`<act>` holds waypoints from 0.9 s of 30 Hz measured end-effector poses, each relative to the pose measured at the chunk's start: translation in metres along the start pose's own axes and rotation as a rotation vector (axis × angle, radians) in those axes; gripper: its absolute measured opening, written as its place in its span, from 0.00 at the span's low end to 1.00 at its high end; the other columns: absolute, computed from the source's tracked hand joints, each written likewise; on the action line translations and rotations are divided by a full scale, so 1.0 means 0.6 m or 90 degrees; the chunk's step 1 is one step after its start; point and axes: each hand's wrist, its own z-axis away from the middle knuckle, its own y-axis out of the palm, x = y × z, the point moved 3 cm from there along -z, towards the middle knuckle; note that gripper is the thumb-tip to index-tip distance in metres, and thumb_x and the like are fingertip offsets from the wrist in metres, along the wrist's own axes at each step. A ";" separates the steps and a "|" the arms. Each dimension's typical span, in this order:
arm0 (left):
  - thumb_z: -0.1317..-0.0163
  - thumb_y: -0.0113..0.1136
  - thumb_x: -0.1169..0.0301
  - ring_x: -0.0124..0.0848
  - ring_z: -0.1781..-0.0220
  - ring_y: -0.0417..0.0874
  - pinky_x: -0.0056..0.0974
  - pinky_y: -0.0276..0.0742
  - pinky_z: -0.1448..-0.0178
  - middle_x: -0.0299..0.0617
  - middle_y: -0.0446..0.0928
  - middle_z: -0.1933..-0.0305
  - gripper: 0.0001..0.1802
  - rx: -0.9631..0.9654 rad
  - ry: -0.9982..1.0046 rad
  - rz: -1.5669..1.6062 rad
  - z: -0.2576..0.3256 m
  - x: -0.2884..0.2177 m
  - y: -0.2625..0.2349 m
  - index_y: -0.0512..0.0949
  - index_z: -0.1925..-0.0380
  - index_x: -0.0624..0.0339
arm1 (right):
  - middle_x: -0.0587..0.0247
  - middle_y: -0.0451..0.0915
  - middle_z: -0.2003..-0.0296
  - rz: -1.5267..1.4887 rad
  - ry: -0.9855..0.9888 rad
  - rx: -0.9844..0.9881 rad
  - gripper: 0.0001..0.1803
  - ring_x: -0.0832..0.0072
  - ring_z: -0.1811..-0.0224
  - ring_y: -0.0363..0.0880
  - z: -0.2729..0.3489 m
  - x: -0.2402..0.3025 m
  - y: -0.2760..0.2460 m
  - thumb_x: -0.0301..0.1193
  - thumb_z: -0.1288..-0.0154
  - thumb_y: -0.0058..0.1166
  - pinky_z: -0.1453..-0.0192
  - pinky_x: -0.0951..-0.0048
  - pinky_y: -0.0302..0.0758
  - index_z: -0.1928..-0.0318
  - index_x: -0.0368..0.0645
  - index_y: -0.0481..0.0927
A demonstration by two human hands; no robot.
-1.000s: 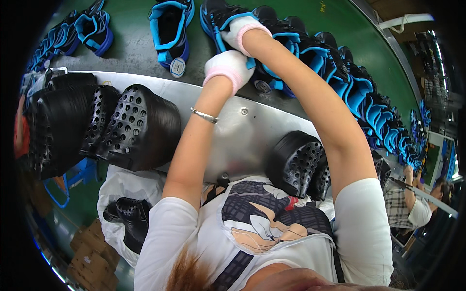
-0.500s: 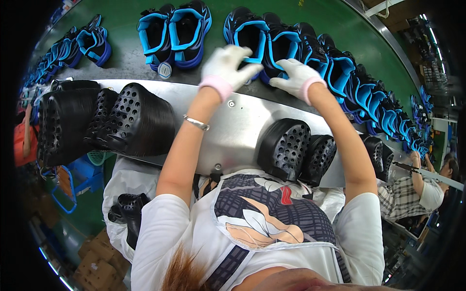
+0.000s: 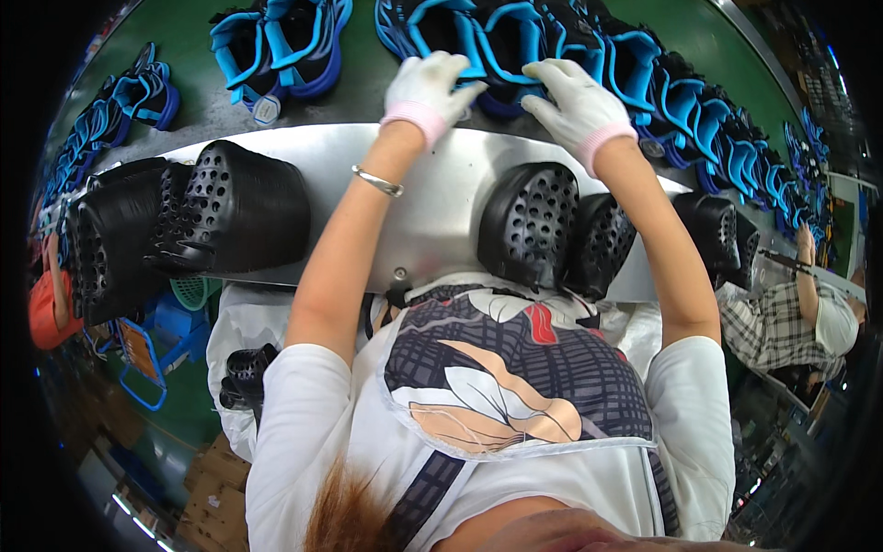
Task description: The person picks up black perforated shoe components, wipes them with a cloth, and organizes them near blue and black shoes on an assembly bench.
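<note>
I see both hands in white knit gloves with pink ribbed cuffs, reaching over the metal surface [image 3: 432,212] to the green belt [image 3: 198,55] behind it.

Left hand [image 3: 425,87]: fingers spread wide, flat on top of a blue-and-black sandal [image 3: 460,41], palm down. Not closed on it. Thin metal bangle [image 3: 377,181] on that wrist.

Right hand [image 3: 578,103]: fingers splayed, pressing on the next sandal [image 3: 543,46] just right of the first. I cannot tell whether the fingertips hook a strap.

Both sandals sit on the belt just beyond the far edge of the metal surface. Bright blue strap edging, dark body, soft-looking. Long axis runs away from the surface edge; which end is the toe I cannot tell, the gloves cover it.

More sandals of the same kind: a row [image 3: 727,120] curving off right of the metal surface, a pair [image 3: 280,46] left of the left hand, another group [image 3: 110,120] at the far left.

On the metal surface: black perforated rounded moulded pieces, matte and rubbery, a stack at the left [image 3: 184,221] and a cluster at the right [image 3: 552,225], near side.

Another person in a plaid shirt [image 3: 791,322] is at the right end of the metal surface.
</note>
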 end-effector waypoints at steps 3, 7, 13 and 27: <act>0.42 0.63 0.53 0.50 0.52 0.80 0.47 0.76 0.49 0.47 0.80 0.53 0.20 -0.035 -0.021 0.054 0.027 0.015 -0.002 0.81 0.57 0.55 | 0.54 0.79 0.52 -0.092 0.069 0.063 0.21 0.56 0.51 0.79 0.069 0.033 -0.060 0.46 0.35 0.55 0.47 0.62 0.76 0.50 0.46 0.80; 0.41 0.65 0.54 0.40 0.52 0.83 0.39 0.80 0.48 0.45 0.74 0.40 0.28 -0.155 -0.005 0.097 0.064 0.006 -0.017 0.77 0.42 0.51 | 0.55 0.80 0.56 -0.152 0.081 0.111 0.26 0.57 0.52 0.79 0.172 0.069 -0.102 0.49 0.46 0.64 0.48 0.60 0.75 0.55 0.41 0.81; 0.40 0.65 0.62 0.33 0.53 0.82 0.35 0.82 0.53 0.44 0.73 0.42 0.25 -0.230 -0.013 0.146 0.108 -0.031 -0.038 0.77 0.41 0.50 | 0.58 0.78 0.54 -0.036 0.030 0.079 0.35 0.58 0.52 0.77 0.249 0.088 -0.080 0.50 0.58 0.70 0.46 0.60 0.74 0.51 0.43 0.79; 0.37 0.61 0.69 0.29 0.56 0.82 0.33 0.82 0.53 0.43 0.75 0.45 0.18 -0.089 -0.071 0.273 0.154 -0.071 -0.032 0.79 0.45 0.53 | 0.58 0.77 0.60 -0.019 -0.018 0.018 0.28 0.61 0.57 0.78 0.232 0.092 -0.028 0.48 0.56 0.67 0.53 0.62 0.76 0.58 0.42 0.79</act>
